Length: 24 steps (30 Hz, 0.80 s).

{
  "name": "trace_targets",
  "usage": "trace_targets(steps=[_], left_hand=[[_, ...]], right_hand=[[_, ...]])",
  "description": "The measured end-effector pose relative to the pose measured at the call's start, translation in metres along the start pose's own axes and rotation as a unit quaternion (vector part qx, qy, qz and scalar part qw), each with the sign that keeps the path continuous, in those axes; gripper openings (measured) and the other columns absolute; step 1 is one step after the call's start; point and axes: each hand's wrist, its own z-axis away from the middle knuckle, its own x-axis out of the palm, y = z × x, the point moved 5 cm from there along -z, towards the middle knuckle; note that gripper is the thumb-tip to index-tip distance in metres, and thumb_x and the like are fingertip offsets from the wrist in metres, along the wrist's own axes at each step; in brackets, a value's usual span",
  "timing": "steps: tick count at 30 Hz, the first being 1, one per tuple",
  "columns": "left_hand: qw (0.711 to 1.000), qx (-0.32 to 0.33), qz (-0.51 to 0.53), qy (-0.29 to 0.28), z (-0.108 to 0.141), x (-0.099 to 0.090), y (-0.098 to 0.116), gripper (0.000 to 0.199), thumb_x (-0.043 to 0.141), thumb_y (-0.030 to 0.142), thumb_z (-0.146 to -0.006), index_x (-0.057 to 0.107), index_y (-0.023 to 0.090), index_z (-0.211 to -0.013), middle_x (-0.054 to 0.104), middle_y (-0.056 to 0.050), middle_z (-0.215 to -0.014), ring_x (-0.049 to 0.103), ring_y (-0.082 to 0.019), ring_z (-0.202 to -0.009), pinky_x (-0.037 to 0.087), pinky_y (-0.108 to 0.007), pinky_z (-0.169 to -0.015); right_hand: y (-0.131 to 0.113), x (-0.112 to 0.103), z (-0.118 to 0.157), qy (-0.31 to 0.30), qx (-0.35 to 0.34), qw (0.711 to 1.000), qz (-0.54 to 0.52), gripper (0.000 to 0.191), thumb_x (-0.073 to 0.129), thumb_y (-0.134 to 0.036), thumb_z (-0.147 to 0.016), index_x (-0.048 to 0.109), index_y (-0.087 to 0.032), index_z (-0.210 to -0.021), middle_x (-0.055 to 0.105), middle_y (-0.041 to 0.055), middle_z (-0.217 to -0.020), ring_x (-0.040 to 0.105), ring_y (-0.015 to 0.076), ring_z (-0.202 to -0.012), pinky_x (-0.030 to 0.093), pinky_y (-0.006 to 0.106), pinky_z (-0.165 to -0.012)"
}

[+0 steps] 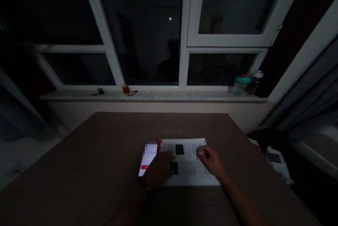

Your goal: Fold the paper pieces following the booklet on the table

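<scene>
A printed page or booklet (188, 180) with text columns, dark pictures and a red strip at its left edge lies on the brown table (118, 141). My left hand (160, 168) rests flat on its left part, fingers stretched out, with a dark band at the wrist. Beside that hand lies a phone (149, 154), its screen lit white with a red bar, partly covered by the hand. Over the page's right side, my right hand (212, 162) has its fingers pinched together. Something small and pale shows at the fingertips, too dim to name.
Beyond the table runs a speckled windowsill (163, 95). On it stand a red can-like object (126, 89), a small dark item (100, 90) and a clear jug with a teal lid (241, 83). White packaging (278, 164) lies to the table's right. The room is dim.
</scene>
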Motion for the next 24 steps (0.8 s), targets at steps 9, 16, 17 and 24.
trace_targets(steps=[9, 16, 17, 24], left_hand=[[1.0, -0.001, 0.017, -0.012, -0.003, -0.012, 0.007, 0.049, 0.066, 0.027, -0.086, 0.048, 0.026, -0.131, 0.045, -0.005, -0.143, 0.041, -0.026, -0.131, 0.036, -0.046, -0.109], [1.0, 0.013, 0.009, -0.022, -0.021, -0.022, -0.006, 0.035, 0.061, 0.027, -0.088, 0.054, 0.023, -0.123, 0.055, -0.006, -0.129, 0.051, -0.024, -0.117, 0.043, -0.041, -0.1], [1.0, 0.014, 0.004, -0.018, -0.025, -0.023, -0.009, 0.033, 0.061, 0.027, -0.088, 0.056, 0.023, -0.121, 0.056, -0.007, -0.126, 0.053, -0.023, -0.114, 0.044, -0.04, -0.098], [1.0, -0.011, -0.015, 0.0, -0.039, -0.021, -0.009, 0.028, 0.06, 0.022, -0.088, 0.057, 0.021, -0.116, 0.057, -0.007, -0.12, 0.054, -0.023, -0.108, 0.045, -0.041, -0.096]], right_hand=[[0.006, -0.012, -0.002, 0.011, 0.024, 0.999, 0.032, 0.018, 0.057, -0.035, -0.082, 0.062, -0.019, -0.088, 0.061, 0.0019, -0.075, 0.055, 0.0163, -0.067, 0.043, 0.026, -0.061], [-0.013, 0.003, -0.022, -0.092, -0.044, 0.989, 0.102, 0.01, 0.055, -0.02, -0.08, 0.06, -0.02, -0.088, 0.062, 0.0012, -0.079, 0.057, 0.0152, -0.07, 0.043, 0.025, -0.065], [-0.014, 0.006, -0.025, -0.115, -0.047, 0.986, 0.113, 0.009, 0.055, -0.018, -0.079, 0.06, -0.02, -0.086, 0.062, 0.0008, -0.077, 0.057, 0.0151, -0.069, 0.042, 0.025, -0.064], [-0.002, 0.011, -0.025, -0.053, -0.042, 0.995, 0.079, 0.012, 0.054, -0.022, -0.084, 0.061, -0.02, -0.093, 0.062, 0.0013, -0.079, 0.057, 0.0148, -0.069, 0.043, 0.025, -0.064]])
